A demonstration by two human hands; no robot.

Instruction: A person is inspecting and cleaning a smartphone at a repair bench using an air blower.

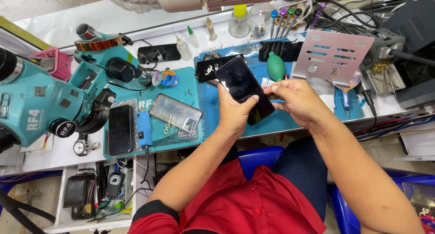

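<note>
Phone: black glossy slab phone, centre of the frame, tilted, lifted over the blue mat on the white bench.
Left hand: grip grasping the phone's lower edge, thumb across the glass.
Right hand: fingertips pinching the phone's right edge.
Nearby: teal microscope at left; second dark phone lying flat, lower left.

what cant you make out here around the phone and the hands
Head view only:
- Right hand fingertips at the black phone: too small to tell what they pinch, if anything.
- Phone's back: faces away, and the left hand covers its lower edge.
- Teal microscope: cut off by the left edge.
</note>
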